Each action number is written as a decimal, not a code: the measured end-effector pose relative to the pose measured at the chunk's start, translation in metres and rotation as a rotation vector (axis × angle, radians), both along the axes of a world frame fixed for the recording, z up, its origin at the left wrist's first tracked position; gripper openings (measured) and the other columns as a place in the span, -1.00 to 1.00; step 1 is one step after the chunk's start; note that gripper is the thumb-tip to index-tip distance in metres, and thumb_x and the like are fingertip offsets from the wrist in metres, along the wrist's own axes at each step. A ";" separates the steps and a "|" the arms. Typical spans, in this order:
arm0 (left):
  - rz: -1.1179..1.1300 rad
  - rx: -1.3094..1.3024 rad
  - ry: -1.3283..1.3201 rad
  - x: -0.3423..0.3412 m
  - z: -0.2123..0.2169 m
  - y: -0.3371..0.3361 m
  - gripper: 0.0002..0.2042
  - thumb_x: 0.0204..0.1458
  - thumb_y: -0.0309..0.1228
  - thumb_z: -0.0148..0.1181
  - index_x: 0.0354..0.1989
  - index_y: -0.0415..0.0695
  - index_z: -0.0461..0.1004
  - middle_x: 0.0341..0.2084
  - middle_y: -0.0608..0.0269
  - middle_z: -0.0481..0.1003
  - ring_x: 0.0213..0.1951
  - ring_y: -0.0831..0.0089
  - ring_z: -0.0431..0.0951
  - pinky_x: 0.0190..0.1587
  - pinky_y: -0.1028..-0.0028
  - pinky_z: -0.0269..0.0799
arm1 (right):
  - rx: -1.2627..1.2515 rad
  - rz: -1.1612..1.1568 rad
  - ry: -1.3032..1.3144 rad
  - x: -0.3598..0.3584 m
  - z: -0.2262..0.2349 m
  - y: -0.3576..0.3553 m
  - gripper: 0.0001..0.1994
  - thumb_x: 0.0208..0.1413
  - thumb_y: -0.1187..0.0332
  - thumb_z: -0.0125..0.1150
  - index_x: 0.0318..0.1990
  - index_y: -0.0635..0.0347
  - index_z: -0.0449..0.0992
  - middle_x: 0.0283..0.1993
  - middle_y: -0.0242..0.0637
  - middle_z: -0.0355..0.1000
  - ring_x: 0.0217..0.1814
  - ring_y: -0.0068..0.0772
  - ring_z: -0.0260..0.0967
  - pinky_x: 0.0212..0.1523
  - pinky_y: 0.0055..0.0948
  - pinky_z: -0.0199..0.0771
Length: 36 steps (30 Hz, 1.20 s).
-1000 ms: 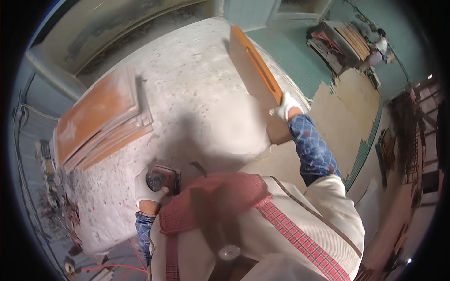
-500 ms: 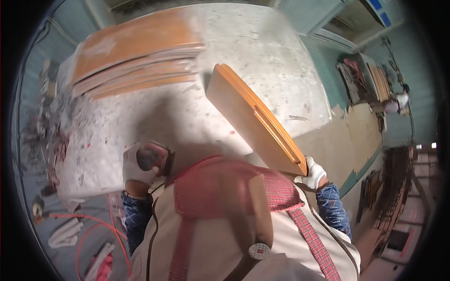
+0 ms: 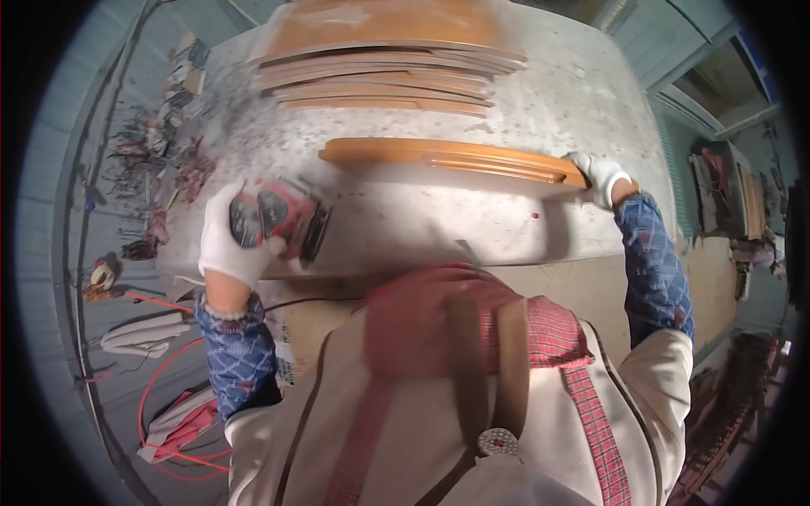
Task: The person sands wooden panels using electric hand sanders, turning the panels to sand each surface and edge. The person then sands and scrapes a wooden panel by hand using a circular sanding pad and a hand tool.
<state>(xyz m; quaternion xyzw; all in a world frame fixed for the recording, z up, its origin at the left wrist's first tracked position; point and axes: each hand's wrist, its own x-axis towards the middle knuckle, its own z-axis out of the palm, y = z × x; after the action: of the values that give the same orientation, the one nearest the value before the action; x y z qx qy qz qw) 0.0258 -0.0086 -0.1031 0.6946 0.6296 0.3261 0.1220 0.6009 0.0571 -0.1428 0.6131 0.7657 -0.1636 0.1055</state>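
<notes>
My left hand (image 3: pixel 221 240), in a white glove, is closed around a red and black power sander (image 3: pixel 291 221), held over the near left edge of the table and slightly blurred. In a matching glove, my right hand (image 3: pixel 601 179) grips the right end of an orange-brown wooden panel (image 3: pixel 443 157). The panel lies crosswise over the table, its narrow, grooved orange edge turned up. Its lower side is hard to make out. A wide gap separates the sander from the panel.
A stack of similar brown panels (image 3: pixel 380 80) lies at the far side of the pale, speckled table (image 3: pixel 582 84). On the floor at the left an orange hose (image 3: pixel 152 379) curls near a rolled white cloth (image 3: pixel 143 335). Clutter (image 3: pixel 160 143) lines the left.
The panel has swung from a steep diagonal to nearly crosswise, with my right hand moving farther over the table. My left hand still holds the sander. The view has shifted too.
</notes>
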 end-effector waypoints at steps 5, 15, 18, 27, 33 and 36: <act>-0.086 0.030 0.058 -0.017 0.023 0.039 -0.11 -0.44 -0.64 0.49 0.28 -0.16 0.33 0.09 0.09 0.44 0.14 0.25 0.45 0.23 0.35 0.35 | 0.282 -0.095 -0.099 -0.013 -0.055 0.035 -0.28 -0.24 0.32 0.50 0.21 -0.11 0.40 0.13 -0.19 0.43 0.24 -0.03 0.35 0.27 -0.14 0.30; -0.383 -0.026 0.320 -0.011 0.027 0.153 -0.20 -0.37 -0.45 0.43 0.25 -0.05 0.37 0.06 -0.01 0.44 0.12 -0.01 0.46 0.20 0.26 0.40 | 0.325 -0.448 -0.174 0.032 -0.067 0.021 -0.15 -0.52 0.16 0.70 0.13 -0.17 0.46 0.16 -0.31 0.41 0.30 -0.03 0.26 0.27 -0.10 0.37; -0.434 -0.088 0.550 0.000 0.018 0.176 -0.17 -0.43 -0.44 0.48 0.23 -0.01 0.36 0.02 0.02 0.42 0.11 -0.02 0.44 0.20 0.26 0.39 | 0.366 -0.394 -0.147 0.044 -0.074 0.019 -0.14 -0.54 0.13 0.71 0.12 -0.16 0.46 0.15 -0.31 0.40 0.27 0.00 0.28 0.22 -0.11 0.42; -0.545 -0.131 0.782 0.140 0.029 0.188 -0.34 -0.15 -0.19 0.38 0.23 0.13 0.36 0.07 0.10 0.41 0.11 0.06 0.47 0.17 0.17 0.44 | 0.319 -0.438 -0.166 0.035 -0.060 0.015 -0.18 -0.49 0.06 0.69 0.11 -0.18 0.47 0.14 -0.34 0.40 0.26 -0.07 0.30 0.22 -0.12 0.41; -0.605 -0.154 0.842 0.197 0.036 0.179 -0.34 -0.05 -0.06 0.37 0.27 0.10 0.34 0.12 0.07 0.40 0.18 0.03 0.45 0.20 0.19 0.44 | 0.259 -0.458 -0.179 0.027 -0.053 0.017 -0.20 -0.41 0.07 0.66 0.14 -0.17 0.45 0.17 -0.33 0.38 0.28 -0.09 0.29 0.23 -0.13 0.41; -0.537 -0.211 0.790 0.150 0.040 0.181 -0.29 -0.18 -0.19 0.45 0.24 0.08 0.35 0.07 0.04 0.42 0.11 0.00 0.48 0.16 0.18 0.45 | 0.270 -0.450 -0.163 0.034 -0.056 0.016 -0.19 -0.42 0.08 0.67 0.15 -0.17 0.45 0.16 -0.33 0.39 0.28 -0.09 0.30 0.24 -0.14 0.41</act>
<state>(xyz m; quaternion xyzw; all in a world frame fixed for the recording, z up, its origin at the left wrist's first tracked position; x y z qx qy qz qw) 0.1758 0.1722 -0.0627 0.8868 0.4560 -0.0709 0.0235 0.6350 0.0733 -0.1988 0.7876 0.6139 -0.0297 0.0451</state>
